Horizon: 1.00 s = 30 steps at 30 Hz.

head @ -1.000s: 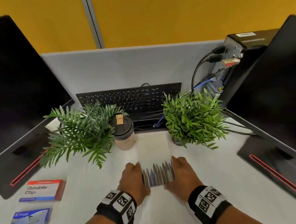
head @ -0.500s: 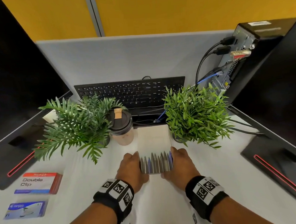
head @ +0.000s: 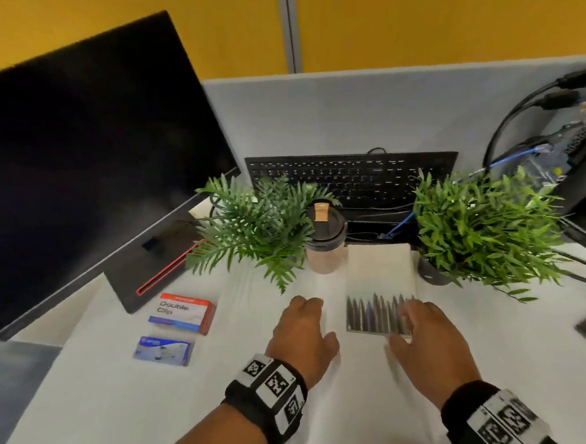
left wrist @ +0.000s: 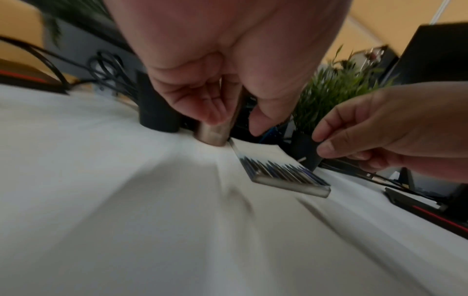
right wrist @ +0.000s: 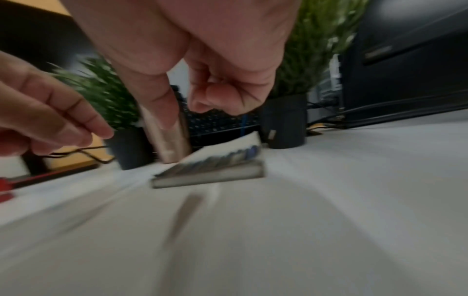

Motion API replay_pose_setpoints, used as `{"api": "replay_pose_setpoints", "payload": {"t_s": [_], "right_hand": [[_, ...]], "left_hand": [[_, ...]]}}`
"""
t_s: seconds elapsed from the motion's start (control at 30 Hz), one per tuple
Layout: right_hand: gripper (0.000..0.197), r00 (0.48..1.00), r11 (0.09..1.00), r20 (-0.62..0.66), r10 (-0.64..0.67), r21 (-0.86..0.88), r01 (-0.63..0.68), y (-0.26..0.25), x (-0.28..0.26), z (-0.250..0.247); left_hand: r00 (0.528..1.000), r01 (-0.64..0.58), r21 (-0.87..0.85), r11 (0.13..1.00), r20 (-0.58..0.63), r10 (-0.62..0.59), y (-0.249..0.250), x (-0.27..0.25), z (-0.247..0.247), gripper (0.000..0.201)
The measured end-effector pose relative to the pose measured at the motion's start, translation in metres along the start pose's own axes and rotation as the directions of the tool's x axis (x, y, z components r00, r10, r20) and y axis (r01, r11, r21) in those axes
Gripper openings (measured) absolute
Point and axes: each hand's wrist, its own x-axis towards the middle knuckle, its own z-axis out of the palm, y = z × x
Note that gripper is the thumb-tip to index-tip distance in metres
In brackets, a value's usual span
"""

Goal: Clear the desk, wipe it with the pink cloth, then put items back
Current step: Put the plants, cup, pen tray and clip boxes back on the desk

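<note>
A white notebook (head: 378, 285) with dark spikes printed along its near end lies flat on the white desk (head: 124, 403), between the lidded cup (head: 325, 240) and the right plant (head: 481, 231). My left hand (head: 304, 320) hovers to the notebook's left, apart from it, fingers loosely curled and holding nothing. My right hand (head: 425, 327) hangs over the notebook's near right corner, also loosely curled and holding nothing. The left wrist view shows the notebook (left wrist: 278, 170) lying free with the right hand (left wrist: 380, 128) above it. The notebook (right wrist: 210, 170) is blurred in the right wrist view. No pink cloth is in view.
A second plant (head: 257, 224) stands left of the cup. A black keyboard (head: 350, 177) leans at the back. A monitor (head: 85, 159) fills the left side, with a clip box (head: 184, 311) and a blue box (head: 164, 350) before it. Cables and a computer (head: 572, 156) crowd the right.
Both hands have come off the notebook's sides, which now lies alone on the desk. The left hand has drawn away to the left. The head view has swung left.
</note>
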Motion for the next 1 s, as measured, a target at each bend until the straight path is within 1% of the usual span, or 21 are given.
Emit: {"api": "replay_pose_setpoints", "payload": {"t_s": [0.03,0.07,0.1,0.17,0.23,0.27,0.37,0.47,0.5,0.57,0.67,0.77,0.87,0.93,1.0], "right_hand": [[0.017,0.997,0.998,0.03,-0.068,-0.012,0.068,-0.019,-0.007,0.003],[0.012,0.987,0.989,0.072,-0.144,-0.008,0.145,-0.036,-0.014,0.01],[0.01,0.968,0.976,0.124,-0.217,0.008,0.217,-0.052,-0.019,0.018],[0.01,0.914,0.94,0.219,-0.341,0.061,0.336,-0.084,-0.027,0.037],[0.014,0.87,0.912,0.275,-0.41,0.12,0.392,-0.115,-0.031,0.062],[0.016,0.859,0.907,0.292,-0.422,0.146,0.395,-0.128,-0.031,0.074],[0.023,0.863,0.911,0.303,-0.404,0.22,0.35,-0.166,-0.029,0.111],[0.036,0.883,0.927,0.32,-0.344,0.268,0.263,-0.197,-0.022,0.138],[0.041,0.889,0.934,0.332,-0.316,0.275,0.229,-0.207,-0.02,0.145],[0.047,0.893,0.945,0.36,-0.269,0.279,0.172,-0.223,-0.017,0.157],[0.053,0.884,0.953,0.394,-0.253,0.261,0.156,-0.237,-0.015,0.169],[0.061,0.885,0.956,0.404,-0.232,0.262,0.131,-0.245,-0.014,0.175],[0.063,0.906,0.951,0.381,-0.183,0.302,0.065,-0.247,-0.02,0.174],[0.064,0.927,0.94,0.34,-0.155,0.339,0.033,-0.243,-0.027,0.167],[0.064,0.95,0.935,0.279,-0.14,0.352,0.034,-0.234,-0.032,0.155]], "left_hand": [[0.998,-0.02,0.002,1.0,-0.054,0.02,-0.014,-0.011,-0.013,0.047],[0.995,-0.032,0.018,0.999,-0.092,0.033,-0.031,-0.021,-0.025,0.039],[0.993,-0.023,0.036,0.999,-0.118,0.027,-0.047,-0.03,-0.036,0.032],[0.987,0.019,0.058,0.998,-0.159,-0.01,-0.084,-0.044,-0.057,0.026],[0.979,0.071,0.085,0.994,-0.199,-0.053,-0.124,-0.051,-0.075,0.025],[0.973,0.096,0.1,0.99,-0.22,-0.072,-0.142,-0.051,-0.083,0.026],[0.946,0.219,0.134,0.966,-0.271,-0.177,-0.184,-0.045,-0.106,0.04],[0.909,0.333,0.084,0.939,-0.292,-0.296,-0.203,-0.032,-0.119,0.053],[0.903,0.354,0.056,0.934,-0.28,-0.325,-0.207,-0.027,-0.121,0.056],[0.908,0.374,0.01,0.928,-0.21,-0.363,-0.215,-0.019,-0.124,0.057],[0.93,0.346,-0.025,0.938,-0.123,-0.346,-0.224,-0.014,-0.124,0.049],[0.949,0.287,-0.057,0.956,-0.118,-0.292,-0.231,-0.015,-0.127,0.042],[0.961,0.233,-0.076,0.969,-0.133,-0.242,-0.231,-0.018,-0.129,0.042],[0.97,0.18,-0.093,0.979,-0.151,-0.192,-0.222,-0.021,-0.127,0.045],[0.974,0.121,-0.121,0.985,-0.175,-0.142,-0.208,-0.024,-0.121,0.048]]}}
